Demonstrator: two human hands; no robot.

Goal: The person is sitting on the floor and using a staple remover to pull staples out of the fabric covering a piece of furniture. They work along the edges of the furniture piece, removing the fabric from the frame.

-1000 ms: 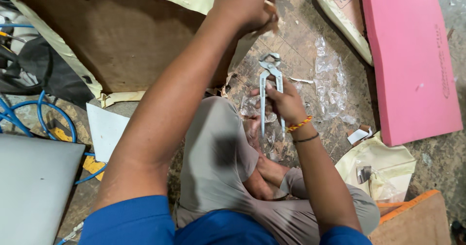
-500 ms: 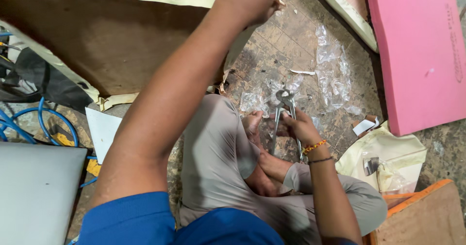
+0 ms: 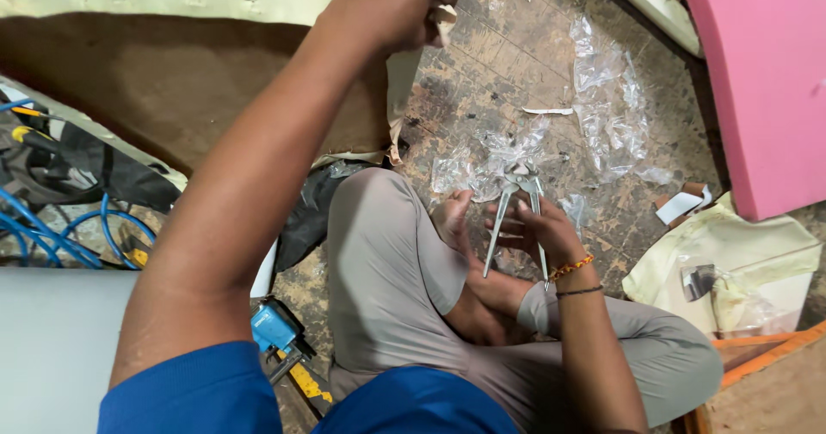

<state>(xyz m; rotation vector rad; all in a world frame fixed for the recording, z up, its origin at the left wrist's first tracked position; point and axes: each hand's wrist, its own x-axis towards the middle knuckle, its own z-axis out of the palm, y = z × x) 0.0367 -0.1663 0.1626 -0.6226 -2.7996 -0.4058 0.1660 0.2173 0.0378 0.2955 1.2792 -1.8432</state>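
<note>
Right hand [image 3: 535, 227] grips steel pointed dividers [image 3: 516, 215] above a bare foot [image 3: 453, 219]; a slip could jab it. Left hand [image 3: 391, 4], beyond the dividers, seems pinched on a cream scrap [image 3: 444, 19].

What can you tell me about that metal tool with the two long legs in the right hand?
The metal pincers look like bare grey steel: two long thin legs run up from the right hand to a small rounded jaw at the top. The legs spread slightly apart toward the bottom. The tool stands roughly upright, jaw away from the person, above the crossed legs, with crumpled clear plastic behind it.
</note>
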